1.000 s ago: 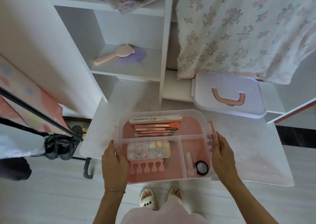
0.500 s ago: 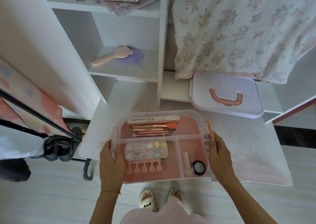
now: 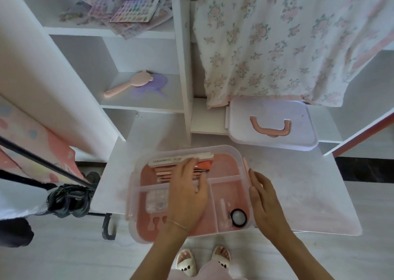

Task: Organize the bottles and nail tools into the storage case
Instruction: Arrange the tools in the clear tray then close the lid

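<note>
Now the storage case (image 3: pixel 238 162) sits on the bench (image 3: pixel 298 190). Left hand (image 3: pixel 187 192) reaches over it, fingers loose, tips on the nail tools (image 3: pixel 204 165) at 12 o'clock. Right hand (image 3: pixel 266 203) is flat, at 3 o'clock beside the case wall.

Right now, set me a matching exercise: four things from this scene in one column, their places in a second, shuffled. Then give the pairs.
Things
1. pink bear-eared hairbrush
2. white case lid with pink handle
3. black-rimmed round jar
4. white nail file printed SANANMOG

Places
A. far compartment of the clear pink-bottomed storage case
B. white shelf, on a purple mat
C. near right compartment of the case
D. on the white table beyond the case, under the floral cloth's hem

Pairs: 1-B, 2-D, 3-C, 4-A
</note>
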{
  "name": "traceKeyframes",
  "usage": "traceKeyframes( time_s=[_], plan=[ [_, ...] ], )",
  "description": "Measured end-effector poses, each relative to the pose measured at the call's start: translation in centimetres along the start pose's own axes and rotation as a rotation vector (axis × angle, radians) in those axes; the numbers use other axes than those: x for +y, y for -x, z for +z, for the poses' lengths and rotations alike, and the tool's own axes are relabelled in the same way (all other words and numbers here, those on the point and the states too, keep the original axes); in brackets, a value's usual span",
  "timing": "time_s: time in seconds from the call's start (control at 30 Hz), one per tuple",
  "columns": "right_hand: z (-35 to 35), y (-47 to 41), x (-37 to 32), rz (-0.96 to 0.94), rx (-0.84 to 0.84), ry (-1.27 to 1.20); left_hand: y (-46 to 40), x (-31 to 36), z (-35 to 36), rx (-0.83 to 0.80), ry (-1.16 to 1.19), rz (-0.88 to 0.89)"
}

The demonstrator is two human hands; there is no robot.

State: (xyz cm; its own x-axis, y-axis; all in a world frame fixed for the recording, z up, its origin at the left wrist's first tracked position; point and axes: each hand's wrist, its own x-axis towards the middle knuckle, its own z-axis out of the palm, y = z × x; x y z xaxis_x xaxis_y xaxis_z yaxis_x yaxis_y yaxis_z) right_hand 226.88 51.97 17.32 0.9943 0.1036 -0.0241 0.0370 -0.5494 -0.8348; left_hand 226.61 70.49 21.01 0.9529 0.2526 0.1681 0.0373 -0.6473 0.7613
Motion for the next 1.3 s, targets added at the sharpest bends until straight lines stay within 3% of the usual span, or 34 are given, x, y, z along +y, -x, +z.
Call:
traceKeyframes(
  time_s=[0.1,0.23,0.37,0.5,0.6,0.87,1.03,1.2,1.3],
  plan=[
    [-0.6,0.0,0.5,0.036,0.08,-0.198,-0.7,2.1,3.1,-0.176,0.021,0.083],
    [-1.0,0.0,2.5,0.217,0.134,-0.23,-1.0,3.4,6.3,-0.323,-0.007,0.066],
    [-1.4,-1.2,3.3,0.474,-0.014,-0.3,-0.7,3.1,8.0,-0.362,-0.108,0.095],
    [-1.8,-1.7,2.7,0.587,-0.121,-0.64,-0.3,2.7,8.5,-0.338,-0.146,0.072],
    [-1.8,-1.4,2.7,0.543,-0.121,-0.722,-0.2,2.7,8.7,-0.326,-0.181,0.077],
    [-0.4,0.4,3.9,0.306,-0.205,-0.503,-0.1,2.9,8.9,-0.319,-0.246,0.133],
    [-0.7,0.1,3.9,0.328,-0.204,-0.466,-0.1,3.1,8.8,-0.344,-0.24,0.102],
    [-1.4,-1.3,2.6,0.24,0.001,-0.318,-0.7,2.9,7.6,-0.389,-0.065,0.037],
    [-1.5,-1.9,0.6,0.082,0.146,-0.197,-1.2,2.4,5.5,-0.294,0.008,0.025]
  ],
)
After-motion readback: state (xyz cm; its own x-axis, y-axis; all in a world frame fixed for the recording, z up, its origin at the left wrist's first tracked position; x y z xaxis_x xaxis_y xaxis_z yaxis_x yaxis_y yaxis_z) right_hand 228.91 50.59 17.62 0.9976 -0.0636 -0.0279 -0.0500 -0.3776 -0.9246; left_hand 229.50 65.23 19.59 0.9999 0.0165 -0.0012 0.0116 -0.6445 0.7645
